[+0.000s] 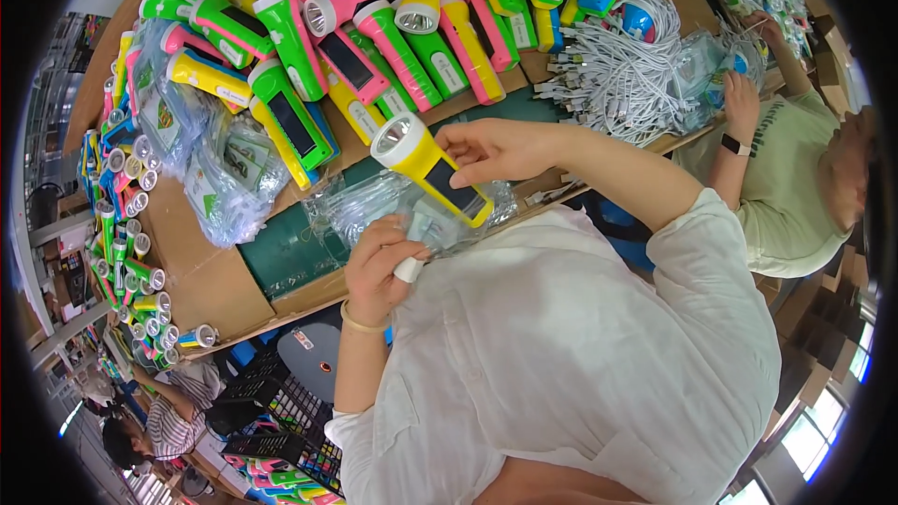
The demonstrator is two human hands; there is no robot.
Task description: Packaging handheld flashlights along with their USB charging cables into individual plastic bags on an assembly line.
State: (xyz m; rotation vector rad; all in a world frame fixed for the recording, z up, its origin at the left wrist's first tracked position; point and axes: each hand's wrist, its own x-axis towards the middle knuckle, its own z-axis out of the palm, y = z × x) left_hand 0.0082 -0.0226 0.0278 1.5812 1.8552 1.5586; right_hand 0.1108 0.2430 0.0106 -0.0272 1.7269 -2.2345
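With your right hand (496, 150) closed around the yellow flashlight (432, 171), lens (396, 138) toward ten o'clock, steady the clear bag (429, 226) in your half-curled left hand (376, 271), at the flashlight's seven o'clock.

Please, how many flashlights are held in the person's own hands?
1: the white-headed yellow flashlight, in the right hand. No flashlight shows in the left hand.
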